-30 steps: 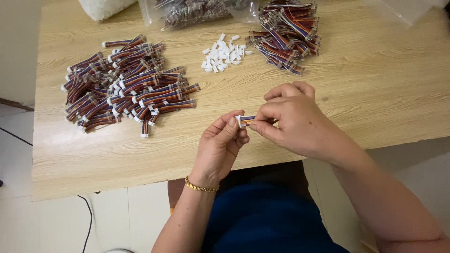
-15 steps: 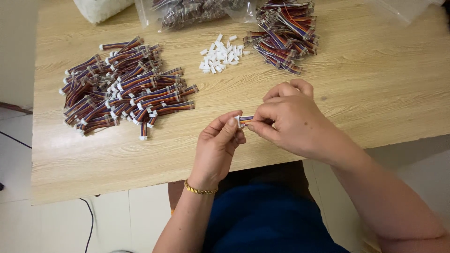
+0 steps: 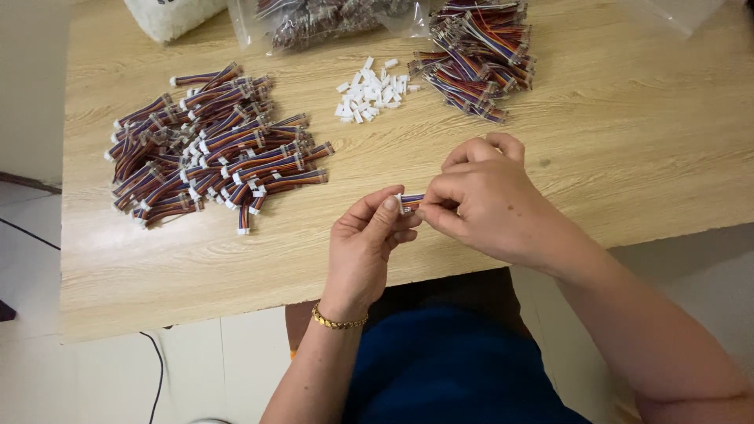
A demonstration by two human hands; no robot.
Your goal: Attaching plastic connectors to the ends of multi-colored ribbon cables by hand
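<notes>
Left hand (image 3: 369,243): fingers curled, thumb and forefinger pinching the white end of the short ribbon cable (image 3: 410,202); gold bracelet (image 3: 338,320) on the wrist.
Right hand (image 3: 483,196): fingers bunched together, gripping the other end of the same cable, most of which is hidden inside the grip.
Short ribbon cable: multicoloured, with a white plug at the left tip; held between both hands above the near edge of the table, at the 6 o'clock side of the tabletop.
Table (image 3: 628,157): light wood grain.
Large cable pile (image 3: 208,157): loose multicoloured cables with white plugs, at 10 o'clock from the hands, well apart.
White connector heap (image 3: 371,88): small plastic housings, at 12 o'clock from the hands.
Second cable pile (image 3: 477,56): at 1 o'clock, just beside the white heap.
Clear bag (image 3: 322,20): holds dark cables, at the far edge, 11 o'clock.
White bag (image 3: 173,16): far left corner, partly cut off.
</notes>
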